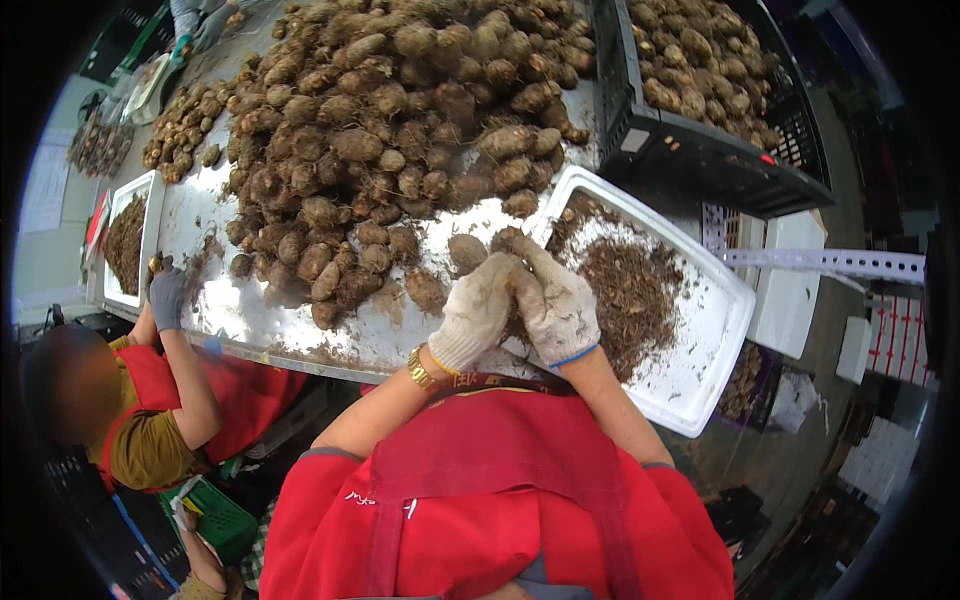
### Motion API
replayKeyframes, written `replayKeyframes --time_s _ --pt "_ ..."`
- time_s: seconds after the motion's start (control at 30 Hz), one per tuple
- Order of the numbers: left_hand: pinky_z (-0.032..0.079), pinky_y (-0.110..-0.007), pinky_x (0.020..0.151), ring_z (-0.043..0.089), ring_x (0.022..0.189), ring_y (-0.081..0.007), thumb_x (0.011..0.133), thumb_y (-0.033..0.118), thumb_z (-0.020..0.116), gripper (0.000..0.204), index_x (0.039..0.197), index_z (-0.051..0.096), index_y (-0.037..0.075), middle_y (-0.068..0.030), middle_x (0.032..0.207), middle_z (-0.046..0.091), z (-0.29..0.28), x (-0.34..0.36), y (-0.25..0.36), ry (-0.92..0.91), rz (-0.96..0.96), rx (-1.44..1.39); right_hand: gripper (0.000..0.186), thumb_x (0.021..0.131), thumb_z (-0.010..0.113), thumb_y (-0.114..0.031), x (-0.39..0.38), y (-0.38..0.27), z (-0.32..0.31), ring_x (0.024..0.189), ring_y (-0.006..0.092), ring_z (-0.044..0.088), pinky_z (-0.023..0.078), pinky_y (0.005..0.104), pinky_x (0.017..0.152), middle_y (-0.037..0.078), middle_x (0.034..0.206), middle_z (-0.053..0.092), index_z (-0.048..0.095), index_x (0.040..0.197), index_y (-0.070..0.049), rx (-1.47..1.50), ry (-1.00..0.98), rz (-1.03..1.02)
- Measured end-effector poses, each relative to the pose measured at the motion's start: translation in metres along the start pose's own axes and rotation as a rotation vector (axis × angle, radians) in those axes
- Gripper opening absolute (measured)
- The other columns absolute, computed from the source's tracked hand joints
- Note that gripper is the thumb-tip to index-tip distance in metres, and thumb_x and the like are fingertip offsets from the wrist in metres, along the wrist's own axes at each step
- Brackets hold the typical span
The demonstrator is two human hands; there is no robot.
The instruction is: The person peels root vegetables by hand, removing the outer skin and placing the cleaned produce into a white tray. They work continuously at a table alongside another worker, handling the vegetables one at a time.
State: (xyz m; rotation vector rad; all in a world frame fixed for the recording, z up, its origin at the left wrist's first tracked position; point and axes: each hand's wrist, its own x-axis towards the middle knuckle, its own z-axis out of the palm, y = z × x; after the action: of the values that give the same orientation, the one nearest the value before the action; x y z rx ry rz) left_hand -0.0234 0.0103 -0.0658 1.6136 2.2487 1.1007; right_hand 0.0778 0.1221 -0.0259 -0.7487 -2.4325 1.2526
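Both hands, in dirty white knit gloves, meet at the table's near edge around a brown, hairy taro root (508, 240). Its upper end shows beyond my fingertips; the rest is covered by the gloves. My left hand (475, 308) is closed on its left side, a gold watch (421, 368) on that wrist. The fingers of my right hand (556, 305) wrap it from the right. Just left of the held root lies a loose taro (466, 253), and another taro (425, 291) is nearer the left wrist. A large heap of taro (350, 145) covers the table beyond.
At my right, a white tray (715, 385) holds brown peelings and dirt. A black crate (690, 150) full of taro stands beyond it. On the left, a gloved co-worker (165, 410) in a red apron works beside another white tray (150, 225). The metal table (240, 325) ends in front of me.
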Motion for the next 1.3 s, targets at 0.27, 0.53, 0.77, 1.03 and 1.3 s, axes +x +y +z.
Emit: replayKeyframes --time_s 0.27,0.53,0.77,1.03,1.3 --pt "0.053 -0.034 0.074 0.065 0.085 -0.0312 0.094 0.014 0.046 0.036 0.127 0.05 0.001 -0.0138 0.102 0.066 0.04 -0.017 -0.03 0.014 -0.306 -0.236 0.052 0.099 0.04 -0.045 0.006 0.026 0.018 0.086 0.0147 0.062 0.05 0.028 0.076 0.007 0.1 0.065 0.058 0.125 -0.003 0.349 0.005 0.06" --pt "0.049 -0.023 0.066 0.058 0.075 -0.0098 0.096 0.017 0.051 0.035 0.128 0.051 0.003 -0.0066 0.093 0.063 -0.022 0.023 0.014 -0.016 -0.583 -0.817 0.055 0.098 0.036 -0.049 -0.006 0.053 0.025 0.089 0.0111 0.058 0.049 0.0275 0.073 0.002 0.103 0.061 0.056 0.127 -0.007 0.478 -0.003 0.234" --pt "0.048 -0.029 0.086 0.06 0.097 -0.0167 0.092 0.019 0.058 0.031 0.116 0.062 0.0 -0.0089 0.107 0.064 -0.025 0.03 0.008 -0.058 -0.465 -0.764 0.039 0.101 0.035 -0.023 -0.005 0.024 0.011 0.101 0.0299 0.061 0.052 0.0385 0.087 0.021 0.114 0.06 0.051 0.129 -0.001 0.036 0.025 -0.216" --pt "0.05 -0.027 0.071 0.059 0.079 -0.0113 0.091 0.013 0.059 0.018 0.103 0.064 0.0 -0.0056 0.088 0.066 -0.054 0.04 0.014 -0.06 -0.761 -0.76 0.05 0.094 0.049 -0.041 -0.006 0.018 0.006 0.081 0.0111 0.051 0.04 0.0258 0.067 0.003 0.095 0.057 0.054 0.127 -0.004 0.72 -0.099 0.295" --pt "0.053 -0.038 0.076 0.065 0.087 -0.0296 0.09 0.03 0.058 0.034 0.12 0.058 0.014 -0.0166 0.1 0.062 -0.04 0.018 0.014 -0.204 -0.183 -0.276 0.055 0.073 0.069 -0.011 -0.001 0.032 0.007 0.116 0.0247 0.05 0.044 0.0379 0.097 0.008 0.124 0.053 0.054 0.125 -0.008 1.296 -0.139 0.751"
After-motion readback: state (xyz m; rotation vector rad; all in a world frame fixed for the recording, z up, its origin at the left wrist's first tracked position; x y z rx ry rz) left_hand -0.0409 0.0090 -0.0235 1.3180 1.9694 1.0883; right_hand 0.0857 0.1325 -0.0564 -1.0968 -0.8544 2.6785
